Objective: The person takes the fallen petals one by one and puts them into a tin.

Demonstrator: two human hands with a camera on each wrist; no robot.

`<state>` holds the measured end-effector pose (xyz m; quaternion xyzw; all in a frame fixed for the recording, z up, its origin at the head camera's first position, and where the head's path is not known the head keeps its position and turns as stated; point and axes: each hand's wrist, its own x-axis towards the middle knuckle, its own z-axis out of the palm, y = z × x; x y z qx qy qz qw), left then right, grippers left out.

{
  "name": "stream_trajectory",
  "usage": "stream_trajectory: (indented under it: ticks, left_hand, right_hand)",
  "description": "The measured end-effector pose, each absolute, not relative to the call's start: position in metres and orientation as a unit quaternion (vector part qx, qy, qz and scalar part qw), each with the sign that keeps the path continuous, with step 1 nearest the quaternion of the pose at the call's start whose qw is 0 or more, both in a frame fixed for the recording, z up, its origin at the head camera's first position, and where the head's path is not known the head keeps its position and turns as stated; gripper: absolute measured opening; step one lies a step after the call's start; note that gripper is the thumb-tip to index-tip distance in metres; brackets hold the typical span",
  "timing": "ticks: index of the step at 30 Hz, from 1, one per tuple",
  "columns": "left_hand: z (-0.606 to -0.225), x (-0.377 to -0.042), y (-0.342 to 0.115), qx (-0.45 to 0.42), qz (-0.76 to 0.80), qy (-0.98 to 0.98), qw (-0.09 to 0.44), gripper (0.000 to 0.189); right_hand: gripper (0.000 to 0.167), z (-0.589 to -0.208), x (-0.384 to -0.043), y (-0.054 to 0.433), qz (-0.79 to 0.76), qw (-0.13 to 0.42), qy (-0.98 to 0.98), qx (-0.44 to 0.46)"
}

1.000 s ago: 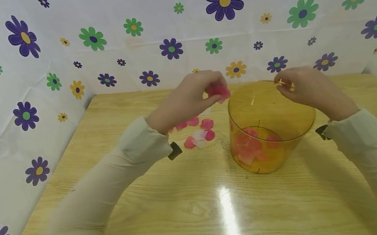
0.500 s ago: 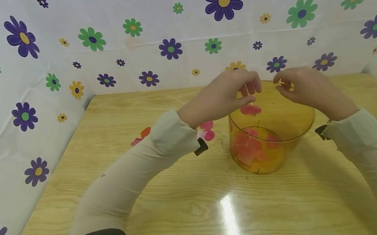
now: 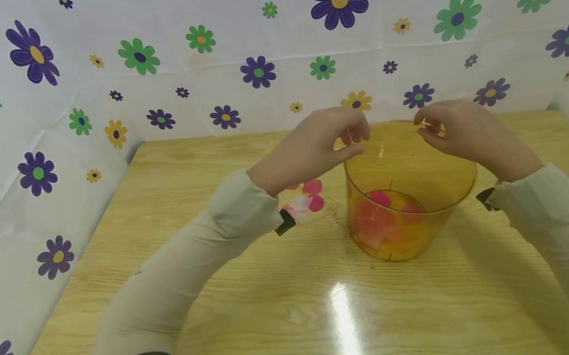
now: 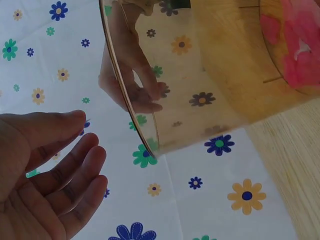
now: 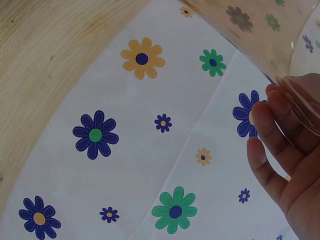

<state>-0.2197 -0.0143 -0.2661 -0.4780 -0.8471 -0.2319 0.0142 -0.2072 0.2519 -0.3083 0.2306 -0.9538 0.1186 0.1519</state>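
Note:
An amber see-through bucket-like container [image 3: 416,183] stands upright on the table, with several pink and red petals [image 3: 375,219] lying at its bottom. My right hand [image 3: 475,135] pinches the far right part of its rim between thumb and fingers. Near the left side of the rim hangs my left hand [image 3: 315,146], fingers loosely bent and holding nothing. In the left wrist view that left hand [image 4: 55,175] is apart from the rim, its palm bare. The right wrist view shows the right hand's fingers [image 5: 280,115] at the clear wall.
More pink and white petals [image 3: 307,201] lie on the wooden table [image 3: 262,326] left of the container, partly hidden by the left wrist. A white flower-printed cloth [image 3: 219,23] rises behind the table and along its sides.
My left hand carried a pink petal rightward over the container and let it drop inside. It has since drawn back a little to the left. The right hand stays on the rim.

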Motion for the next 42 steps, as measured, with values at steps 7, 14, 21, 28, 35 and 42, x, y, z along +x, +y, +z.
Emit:
stream_trajectory:
  ticks: [7,14,21,28,35,42]
  left_hand:
    - [-0.290,-0.240,-0.048,-0.399,-0.205,-0.894,0.005,0.014]
    - [-0.345,-0.257,-0.072,-0.344,-0.154,-0.924,-0.065,0.018]
    - [-0.379,-0.253,-0.080,-0.347,-0.142,-0.914,-0.157,0.020]
    - [-0.395,-0.244,-0.086,-0.410,-0.103,-0.898,-0.126,0.015]
    - [-0.409,-0.246,-0.087,-0.442,-0.081,-0.891,-0.063,0.013]
    - [-0.409,-0.249,-0.082,-0.424,-0.078,-0.899,-0.074,0.006]
  right_hand:
    - [0.014,-0.309,-0.208,0.255,0.117,0.154,-0.953,0.235]
    - [0.014,-0.309,-0.207,0.255,0.114,0.146,-0.956,0.229]
    - [0.014,-0.308,-0.207,0.253,0.115,0.144,-0.955,0.231]
    - [0.014,-0.308,-0.208,0.254,0.115,0.146,-0.955,0.232]
    - [0.013,-0.307,-0.208,0.254,0.114,0.150,-0.954,0.232]
    - [0.014,-0.307,-0.208,0.253,0.114,0.143,-0.955,0.233]
